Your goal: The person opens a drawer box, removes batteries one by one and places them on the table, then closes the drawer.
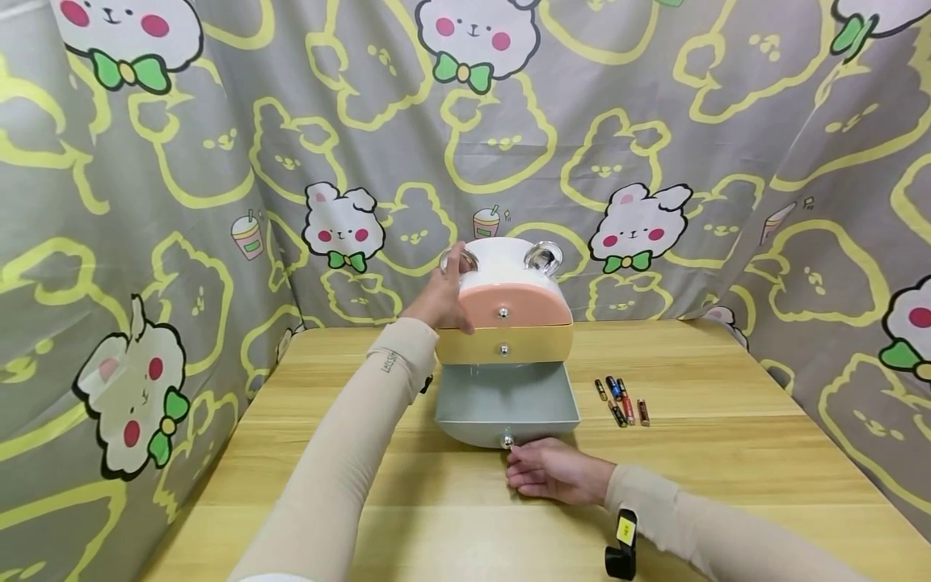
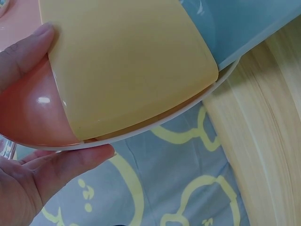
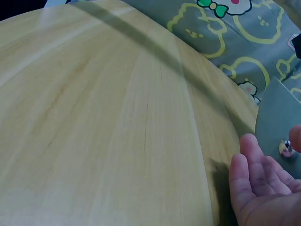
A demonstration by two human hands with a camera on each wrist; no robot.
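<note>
A small drawer cabinet point(image 1: 509, 263) with a white top and shiny silver ears stands on the table. My left hand point(image 1: 442, 295) grips its upper left side, one digit over the front by the orange drawer point(image 2: 33, 103) and yellow drawer point(image 2: 131, 70), the others along the outer edge. The grey bottom drawer point(image 1: 505, 396) is pulled far out, and its bare floor shows. At that drawer's silver knob point(image 1: 507, 442) is my right hand point(image 1: 556, 471). Its fingers extend loosely below the knob, and in the right wrist view the thumb tip is close beside it.
Several small batteries point(image 1: 628, 410) lie on the wooden table point(image 1: 691, 477) to the right of the cabinet. A patterned grey curtain point(image 1: 407, 162) hangs behind and along both sides. A black strap piece point(image 1: 621, 550) hangs by the right wrist.
</note>
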